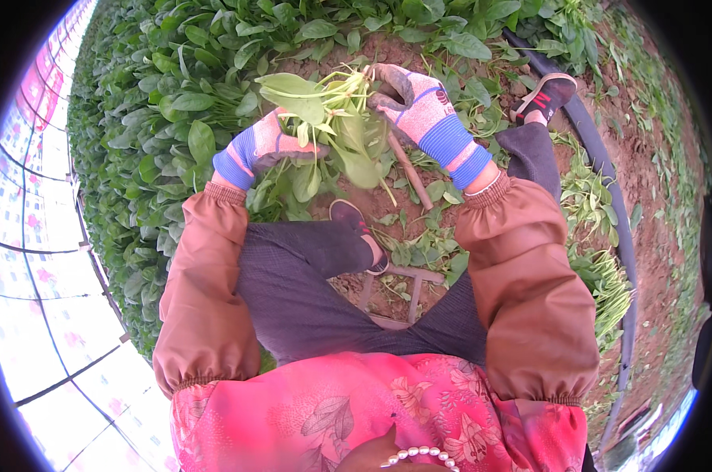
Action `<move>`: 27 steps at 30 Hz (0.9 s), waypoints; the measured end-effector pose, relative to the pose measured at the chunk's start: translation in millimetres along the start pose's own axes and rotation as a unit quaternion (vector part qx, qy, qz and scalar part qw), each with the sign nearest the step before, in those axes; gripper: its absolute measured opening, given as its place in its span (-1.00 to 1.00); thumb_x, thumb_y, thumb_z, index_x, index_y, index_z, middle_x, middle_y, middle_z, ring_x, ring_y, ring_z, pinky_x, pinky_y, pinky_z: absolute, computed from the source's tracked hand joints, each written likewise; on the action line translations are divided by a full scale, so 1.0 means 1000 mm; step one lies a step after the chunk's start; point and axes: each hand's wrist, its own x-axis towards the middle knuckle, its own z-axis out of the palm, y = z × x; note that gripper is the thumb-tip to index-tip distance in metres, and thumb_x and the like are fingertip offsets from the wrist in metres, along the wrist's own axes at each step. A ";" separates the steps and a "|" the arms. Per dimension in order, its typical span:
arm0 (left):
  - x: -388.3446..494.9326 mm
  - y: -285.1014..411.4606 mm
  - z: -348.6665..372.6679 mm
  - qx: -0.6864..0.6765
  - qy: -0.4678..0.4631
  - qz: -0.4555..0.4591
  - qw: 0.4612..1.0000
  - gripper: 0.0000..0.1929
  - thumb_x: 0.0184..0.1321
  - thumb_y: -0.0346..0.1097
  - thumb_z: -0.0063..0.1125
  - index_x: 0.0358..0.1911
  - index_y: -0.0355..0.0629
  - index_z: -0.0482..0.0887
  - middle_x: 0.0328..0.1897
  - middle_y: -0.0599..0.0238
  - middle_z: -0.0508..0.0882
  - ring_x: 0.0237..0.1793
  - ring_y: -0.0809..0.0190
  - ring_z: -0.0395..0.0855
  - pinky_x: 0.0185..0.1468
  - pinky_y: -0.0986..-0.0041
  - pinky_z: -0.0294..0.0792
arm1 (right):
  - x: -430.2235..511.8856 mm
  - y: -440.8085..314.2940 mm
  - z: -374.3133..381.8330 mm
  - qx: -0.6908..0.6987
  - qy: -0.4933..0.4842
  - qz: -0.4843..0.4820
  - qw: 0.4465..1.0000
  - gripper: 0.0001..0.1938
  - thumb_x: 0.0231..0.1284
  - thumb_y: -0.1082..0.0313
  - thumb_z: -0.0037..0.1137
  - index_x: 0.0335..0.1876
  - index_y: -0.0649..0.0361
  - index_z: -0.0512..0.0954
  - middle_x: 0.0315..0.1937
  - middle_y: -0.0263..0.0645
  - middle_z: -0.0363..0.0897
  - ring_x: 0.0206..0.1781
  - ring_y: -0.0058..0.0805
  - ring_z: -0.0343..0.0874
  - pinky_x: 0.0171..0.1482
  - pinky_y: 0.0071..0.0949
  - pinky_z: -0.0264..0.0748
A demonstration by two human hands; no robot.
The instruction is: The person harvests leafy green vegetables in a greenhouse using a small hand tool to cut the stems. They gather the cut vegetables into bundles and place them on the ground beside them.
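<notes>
My left hand (pixel 276 141), in a pink knit glove with a blue cuff and grey palm, grips a bunch of spinach-like leafy greens (pixel 347 133). Pale stems of the bunch spread across its top, and broad leaves hang below. My right hand (pixel 412 112), gloved alike, is at the right side of the bunch with thumb and fingers curled by the stem ends. Whether those fingertips pinch a stem is unclear. Under the right hand a tool's wooden handle (pixel 412 171) slants over the soil, its upper end hidden by the greens.
Dense leafy plants (pixel 155 118) grow at left and top. A dark hose (pixel 603 171) curves along the right, beside a pile of cut greens (pixel 603 283). A metal frame (pixel 415 274) lies between my legs. Loose leaves (pixel 426 248) litter the soil. Plastic sheeting (pixel 31 283) rises at far left.
</notes>
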 end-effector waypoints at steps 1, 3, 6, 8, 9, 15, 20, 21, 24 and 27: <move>0.000 0.000 0.000 -0.017 -0.020 -0.007 1.000 -0.40 -0.13 -0.33 0.46 0.07 -0.18 0.49 0.00 0.30 0.59 0.01 0.34 0.48 0.15 0.42 0.32 | 0.000 0.002 0.000 -0.030 0.005 -0.005 1.000 -0.66 0.06 0.23 0.13 -0.02 0.15 0.52 -0.21 -0.05 0.60 -0.14 -0.13 0.59 -0.08 -0.35 0.50; 0.003 -0.001 -0.002 0.221 0.013 0.124 0.967 -0.40 -0.13 -0.30 0.47 0.06 -0.18 0.50 0.04 0.27 0.58 0.04 0.33 0.49 0.16 0.46 0.31 | -0.001 0.007 0.002 -0.088 -0.001 0.005 0.996 -0.67 0.07 0.22 0.12 -0.04 0.14 0.54 -0.19 -0.06 0.60 -0.13 -0.15 0.59 -0.07 -0.36 0.51; 0.002 -0.001 -0.004 0.324 0.048 0.154 0.932 -0.41 -0.09 -0.19 0.44 0.06 -0.18 0.52 0.03 0.23 0.60 -0.01 0.30 0.53 0.12 0.47 0.34 | 0.001 0.018 -0.003 -0.143 0.008 0.025 0.989 -0.70 0.07 0.22 0.09 -0.07 0.09 0.57 -0.20 -0.11 0.62 -0.11 -0.20 0.61 -0.04 -0.38 0.51; 0.002 0.001 -0.008 0.230 0.031 0.057 0.971 -0.40 -0.07 -0.17 0.42 0.08 -0.19 0.52 -0.01 0.21 0.62 -0.03 0.26 0.55 0.08 0.46 0.36 | 0.006 0.024 -0.012 -0.122 0.030 -0.007 0.992 -0.73 0.07 0.25 0.08 -0.10 0.06 0.59 -0.22 -0.15 0.63 -0.14 -0.24 0.62 -0.05 -0.41 0.52; 0.002 0.002 -0.009 0.229 0.036 0.032 0.972 -0.39 -0.08 -0.17 0.41 0.08 -0.21 0.51 -0.02 0.18 0.63 -0.05 0.25 0.57 0.06 0.46 0.38 | 0.007 0.026 -0.018 -0.076 0.078 0.014 0.994 -0.76 0.07 0.28 0.07 -0.12 0.05 0.60 -0.24 -0.15 0.64 -0.17 -0.25 0.64 -0.08 -0.41 0.54; 0.000 0.003 -0.005 0.393 0.152 0.028 0.907 -0.37 -0.15 -0.16 0.35 0.09 -0.19 0.49 -0.04 0.00 0.61 -0.01 0.07 0.58 0.07 0.39 0.40 | 0.016 0.027 -0.041 -0.244 0.177 -0.069 0.951 -0.54 -0.05 0.42 0.19 0.08 -0.03 0.50 -0.09 -0.17 0.54 -0.01 -0.25 0.52 0.08 -0.36 0.48; 0.002 0.000 -0.002 0.431 0.148 0.025 0.890 -0.38 -0.13 -0.14 0.31 0.10 -0.17 0.48 -0.02 -0.01 0.59 0.01 -0.01 0.55 0.10 0.34 0.39 | 0.013 0.018 -0.008 -0.179 0.034 -0.228 0.956 -0.34 -0.13 0.33 0.28 0.23 -0.27 0.38 0.13 -0.16 0.38 0.18 -0.10 0.35 0.22 -0.20 0.35; 0.002 0.001 -0.002 0.440 0.150 0.031 0.885 -0.37 -0.13 -0.14 0.31 0.10 -0.17 0.48 -0.02 -0.02 0.59 0.01 -0.01 0.55 0.10 0.33 0.39 | 0.014 0.016 -0.004 -0.174 0.010 -0.262 0.949 -0.33 -0.15 0.32 0.29 0.23 -0.27 0.38 0.13 -0.17 0.39 0.19 -0.09 0.34 0.22 -0.19 0.34; 0.003 0.002 -0.001 0.416 0.136 0.047 0.898 -0.40 -0.13 -0.24 0.36 0.06 -0.27 0.49 -0.08 0.03 0.62 -0.05 0.10 0.60 0.06 0.41 0.40 | 0.013 0.013 0.005 -0.163 -0.009 -0.282 0.945 -0.43 -0.12 0.49 0.21 0.15 -0.05 0.47 0.14 -0.16 0.37 0.22 -0.19 0.34 0.20 -0.29 0.37; 0.002 0.004 0.000 0.385 0.122 0.040 0.914 -0.39 -0.13 -0.25 0.37 0.07 -0.28 0.49 -0.08 0.07 0.63 -0.06 0.15 0.60 0.06 0.42 0.40 | 0.013 0.012 0.005 -0.002 -0.076 -0.196 0.978 -0.63 -0.06 0.57 0.15 -0.04 0.15 0.56 0.11 -0.17 0.40 0.10 -0.30 0.46 0.07 -0.44 0.48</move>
